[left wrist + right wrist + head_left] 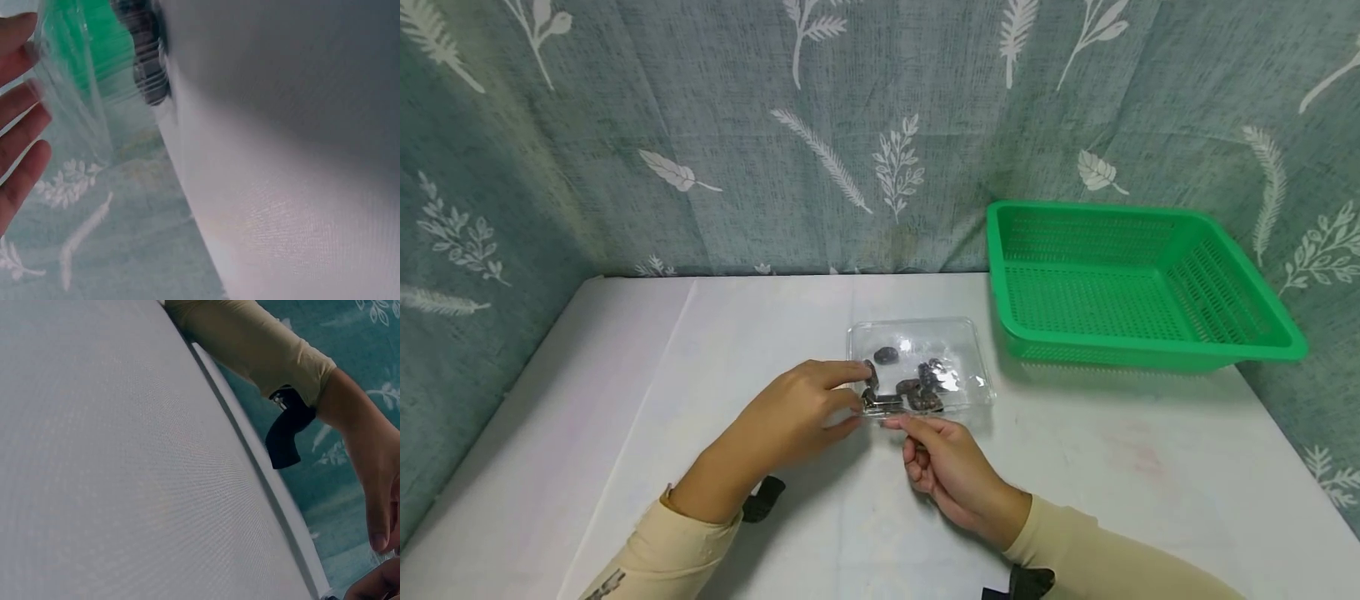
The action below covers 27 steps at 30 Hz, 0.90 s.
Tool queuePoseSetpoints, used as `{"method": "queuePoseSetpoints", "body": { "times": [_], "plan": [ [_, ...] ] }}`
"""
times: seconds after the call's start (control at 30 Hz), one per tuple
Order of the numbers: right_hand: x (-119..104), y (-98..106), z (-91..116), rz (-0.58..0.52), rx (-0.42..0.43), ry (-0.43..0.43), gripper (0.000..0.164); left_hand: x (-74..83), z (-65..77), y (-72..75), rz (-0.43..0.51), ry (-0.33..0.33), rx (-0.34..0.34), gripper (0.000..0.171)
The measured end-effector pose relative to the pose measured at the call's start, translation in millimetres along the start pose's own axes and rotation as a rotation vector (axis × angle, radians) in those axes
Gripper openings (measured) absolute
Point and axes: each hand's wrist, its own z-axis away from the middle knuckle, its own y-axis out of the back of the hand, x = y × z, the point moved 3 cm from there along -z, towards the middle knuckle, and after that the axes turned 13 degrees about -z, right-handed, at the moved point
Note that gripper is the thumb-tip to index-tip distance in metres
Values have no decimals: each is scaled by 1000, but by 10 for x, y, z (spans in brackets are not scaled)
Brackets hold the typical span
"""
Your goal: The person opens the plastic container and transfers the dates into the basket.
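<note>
A clear plastic box point(940, 333) sits on the white table, with several dark, wrinkled oval pieces point(886, 356) like dried fruit visible through it. My left hand point(801, 412) is at the box's left side, its fairly straight fingertips touching the near left corner. In the left wrist view, those fingers point(25, 153) are spread beside the clear wall. My right hand point(951, 471) pinches the front edge between thumb and forefinger, the other fingers curled under. Only one finger point(375, 584) of it shows low in the right wrist view, below my left hand.
To the right stands a green perforated plastic basket point(1150, 354), with nothing inside it. A grey-green curtain with white leaf prints point(737, 167) hangs along the back and sides of the white table point(700, 350).
</note>
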Motion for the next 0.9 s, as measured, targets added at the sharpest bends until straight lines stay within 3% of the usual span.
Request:
{"method": "queuePoseSetpoints", "body": {
  "times": [0.6, 0.9],
  "plan": [
    [8, -14, 18, 1, 5, 4, 37, -25, 18, 24, 92, 6, -182, 7],
    [7, -7, 23, 6, 6, 9, 37, 2, -5, 6, 88, -9, -162, 7]
  ]
}}
